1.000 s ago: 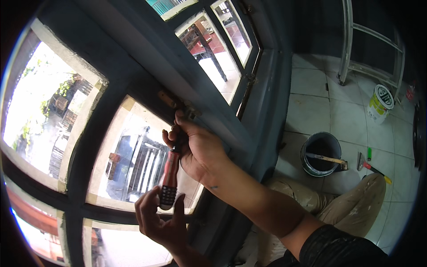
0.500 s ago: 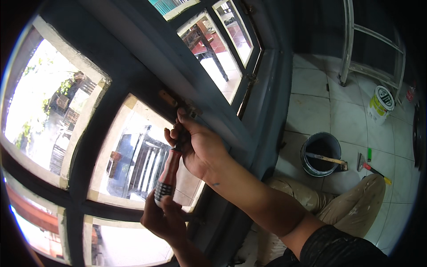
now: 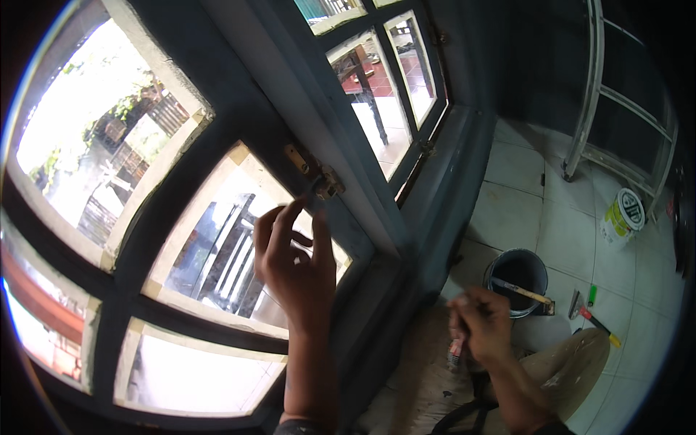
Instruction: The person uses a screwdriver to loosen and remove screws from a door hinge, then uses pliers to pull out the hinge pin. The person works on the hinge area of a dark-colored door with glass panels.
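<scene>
Window: the dark blue-grey painted wooden window frame fills the left side, its crossbars splitting it into glass panes edged with pale masking tape.
Floor: glossy white square floor tiles on the right, grout lines dark.
Bucket: a round dark paint bucket stands on the tiles, a flat wooden stick laid across its rim.
Tin: a small white cylindrical paint tin sits farther off, well apart from the bucket.
Left hand: the left hand is raised against the frame, fingers spread and curled, holding nothing that I can see; fingertips reach just below the small brass window latch.
Right hand: the right hand is low, over the lap, clenched around the dark-handled narrow brush, which points downward.
Change: half a second ago both hands were together at the latch, the brush held up against the frame; now the right has dropped away with it.
</scene>
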`<state>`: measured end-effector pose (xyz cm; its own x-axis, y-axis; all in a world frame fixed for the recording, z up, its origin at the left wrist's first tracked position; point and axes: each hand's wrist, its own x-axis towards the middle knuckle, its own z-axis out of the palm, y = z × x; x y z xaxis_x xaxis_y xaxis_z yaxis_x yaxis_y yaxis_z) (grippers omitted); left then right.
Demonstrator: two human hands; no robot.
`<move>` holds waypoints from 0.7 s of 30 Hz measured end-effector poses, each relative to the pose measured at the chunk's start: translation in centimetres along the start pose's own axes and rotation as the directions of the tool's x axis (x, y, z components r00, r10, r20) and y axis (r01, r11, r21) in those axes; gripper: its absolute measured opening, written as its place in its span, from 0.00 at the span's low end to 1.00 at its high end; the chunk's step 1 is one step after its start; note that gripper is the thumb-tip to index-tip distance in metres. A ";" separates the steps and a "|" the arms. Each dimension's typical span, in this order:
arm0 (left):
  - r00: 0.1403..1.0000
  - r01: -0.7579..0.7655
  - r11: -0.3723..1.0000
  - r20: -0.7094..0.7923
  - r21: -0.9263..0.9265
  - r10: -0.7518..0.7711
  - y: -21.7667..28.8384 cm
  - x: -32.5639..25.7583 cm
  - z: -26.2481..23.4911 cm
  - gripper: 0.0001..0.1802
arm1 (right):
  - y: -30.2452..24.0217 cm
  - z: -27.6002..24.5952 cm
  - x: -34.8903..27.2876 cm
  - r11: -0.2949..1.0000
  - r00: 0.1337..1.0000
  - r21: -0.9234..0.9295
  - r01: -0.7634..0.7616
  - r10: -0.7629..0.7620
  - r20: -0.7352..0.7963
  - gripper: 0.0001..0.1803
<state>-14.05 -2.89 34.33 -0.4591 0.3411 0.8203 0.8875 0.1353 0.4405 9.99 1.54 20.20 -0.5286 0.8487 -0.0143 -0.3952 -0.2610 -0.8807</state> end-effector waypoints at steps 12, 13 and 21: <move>0.991 -0.114 0.956 0.097 0.270 0.091 0.5 4.1 2.6 0.09 | 5.2 -18.3 -4.1 0.997 0.914 0.019 0.071 -0.057 -0.403 0.14; 0.990 -0.120 0.951 0.107 0.286 0.093 0.8 4.3 2.6 0.09 | 5.7 -18.9 -4.2 0.998 0.915 0.037 0.054 -0.035 -0.402 0.15; 0.982 0.044 0.964 0.166 0.262 -0.090 1.8 4.4 2.7 0.11 | 6.8 -20.4 -5.6 0.993 0.898 0.106 0.056 -0.004 -0.440 0.16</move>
<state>-14.38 1.33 37.73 -0.5240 0.4771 0.7055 0.8457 0.3894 0.3649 25.58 4.36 4.65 -0.1426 0.9655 -0.2179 -0.5016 -0.2602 -0.8250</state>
